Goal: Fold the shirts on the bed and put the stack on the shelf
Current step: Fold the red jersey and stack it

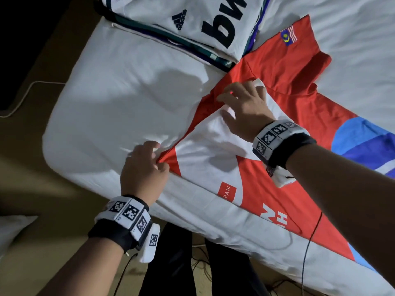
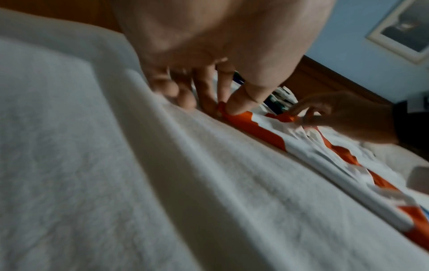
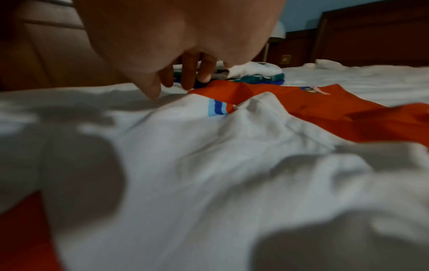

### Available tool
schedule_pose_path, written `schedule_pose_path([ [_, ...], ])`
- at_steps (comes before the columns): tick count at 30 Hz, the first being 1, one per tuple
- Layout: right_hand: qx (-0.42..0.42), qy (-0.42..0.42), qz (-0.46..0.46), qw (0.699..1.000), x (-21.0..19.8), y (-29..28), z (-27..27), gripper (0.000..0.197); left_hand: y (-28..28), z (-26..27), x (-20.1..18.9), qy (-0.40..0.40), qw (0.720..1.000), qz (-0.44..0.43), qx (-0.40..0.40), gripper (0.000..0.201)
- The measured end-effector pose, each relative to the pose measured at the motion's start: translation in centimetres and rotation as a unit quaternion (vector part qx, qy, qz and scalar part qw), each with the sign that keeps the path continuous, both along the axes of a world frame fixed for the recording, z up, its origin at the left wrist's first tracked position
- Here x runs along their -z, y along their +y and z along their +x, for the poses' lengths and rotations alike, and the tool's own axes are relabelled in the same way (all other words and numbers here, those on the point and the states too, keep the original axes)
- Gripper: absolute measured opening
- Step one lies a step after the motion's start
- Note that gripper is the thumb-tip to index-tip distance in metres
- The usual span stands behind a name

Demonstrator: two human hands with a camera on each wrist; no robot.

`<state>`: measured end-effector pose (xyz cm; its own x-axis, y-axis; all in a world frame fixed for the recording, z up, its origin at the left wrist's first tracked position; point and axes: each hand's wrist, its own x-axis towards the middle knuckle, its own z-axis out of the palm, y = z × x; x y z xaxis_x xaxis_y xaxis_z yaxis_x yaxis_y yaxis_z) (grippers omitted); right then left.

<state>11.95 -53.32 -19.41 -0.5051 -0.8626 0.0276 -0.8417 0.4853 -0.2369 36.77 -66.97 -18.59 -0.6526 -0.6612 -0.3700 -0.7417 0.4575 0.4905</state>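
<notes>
A red and white shirt (image 1: 252,167) is spread on the bed (image 1: 111,86) near its edge. Its corner is pinched between thumb and fingers of the left hand (image 1: 145,165). The right hand (image 1: 245,105) is laid on the white panel, fingers spread. Beyond it, touching the shirt, a folded stack (image 1: 192,26) is seen.

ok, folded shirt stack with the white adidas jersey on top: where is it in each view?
Head: folded stack, top centre, beyond the red shirt.
Left wrist: small blurred sliver at centre, between thumb and the other hand.
Right wrist: upper centre, just past the fingertips.
Shared landmark: the red shirt, lying nearer than the stack in all three.
</notes>
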Motion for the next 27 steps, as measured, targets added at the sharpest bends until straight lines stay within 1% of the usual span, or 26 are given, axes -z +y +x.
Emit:
schedule_pose_path([
  [2,0.075,0.006,-0.066,0.995,-0.3,1.7,-0.5,0.022,0.9,-0.3,-0.4,0.023,0.992,-0.087,0.093,0.052],
  [3,0.097,0.001,-0.088,0.991,-0.2,2.8,-0.8,0.021,1.5,-0.6,-0.5,0.035,0.982,-0.108,0.152,0.058],
  [4,0.097,-0.003,-0.096,0.991,-0.1,3.9,-1.0,0.022,2.2,-0.9,-0.4,0.038,0.969,-0.117,0.212,0.062],
  [5,0.073,-0.001,-0.082,0.994,0.2,5.1,-1.1,0.025,2.9,-1.2,0.0,0.034,0.956,-0.121,0.266,0.065],
  [6,0.036,0.006,-0.041,0.998,0.5,6.3,-1.0,0.031,3.5,-1.3,0.5,0.021,0.944,-0.121,0.306,0.068],
  [7,-0.003,0.007,0.023,1.000,0.9,7.4,-0.9,0.041,3.9,-1.3,1.1,0.001,0.937,-0.120,0.329,0.070],
  [8,-0.029,0.001,0.096,0.995,1.0,8.4,-0.8,0.052,4.0,-1.3,1.6,-0.026,0.933,-0.116,0.339,0.073],
  [9,-0.030,-0.007,0.159,0.987,1.1,9.1,-0.8,0.061,4.1,-1.2,2.1,-0.051,0.933,-0.111,0.340,0.076],
  [10,-0.011,-0.015,0.203,0.979,1.4,9.6,-1.2,0.066,4.0,-1.1,2.5,-0.067,0.933,-0.107,0.338,0.079],
  [12,0.066,-0.018,0.242,0.968,1.9,10.3,-2.1,0.067,3.9,-0.8,3.1,-0.078,0.930,-0.106,0.343,0.082],
  [14,0.129,-0.017,0.248,0.960,1.6,10.5,-2.6,0.067,4.0,-0.9,3.2,-0.084,0.930,-0.106,0.341,0.084],
  [15,0.134,-0.010,0.239,0.962,1.3,10.4,-2.3,0.067,4.0,-0.9,3.3,-0.088,0.931,-0.106,0.337,0.086],
  [16,0.115,0.001,0.224,0.968,0.9,10.4,-1.5,0.067,4.1,-0.9,3.5,-0.092,0.932,-0.106,0.333,0.088],
  [18,0.031,0.008,0.199,0.980,0.4,10.9,0.9,0.070,4.1,-0.9,3.6,-0.093,0.934,-0.105,0.328,0.092],
  [20,-0.064,-0.003,0.217,0.974,0.6,12.2,2.8,0.072,4.1,-1.0,3.5,-0.087,0.934,-0.103,0.331,0.095],
  [21,-0.080,-0.008,0.238,0.968,0.9,13.1,2.9,0.071,4.1,-1.0,3.6,-0.084,0.932,-0.106,0.336,0.096],
  [22,-0.061,-0.015,0.250,0.966,1.1,13.9,2.4,0.071,4.1,-1.0,3.6,-0.081,0.931,-0.109,0.338,0.096],
  [25,0.089,-0.014,0.225,0.970,0.8,15.2,-0.7,0.063,4.1,-1.0,3.9,-0.082,0.934,-0.103,0.332,0.096],
  [26,0.104,0.001,0.199,0.975,0.6,14.9,-1.6,0.057,4.1,-1.0,4.0,-0.085,0.935,-0.096,0.329,0.095],
  [27,0.097,0.020,0.167,0.981,0.5,14.1,-2.1,0.049,4.0,-1.0,4.0,-0.083,0.936,-0.093,0.329,0.095],
])
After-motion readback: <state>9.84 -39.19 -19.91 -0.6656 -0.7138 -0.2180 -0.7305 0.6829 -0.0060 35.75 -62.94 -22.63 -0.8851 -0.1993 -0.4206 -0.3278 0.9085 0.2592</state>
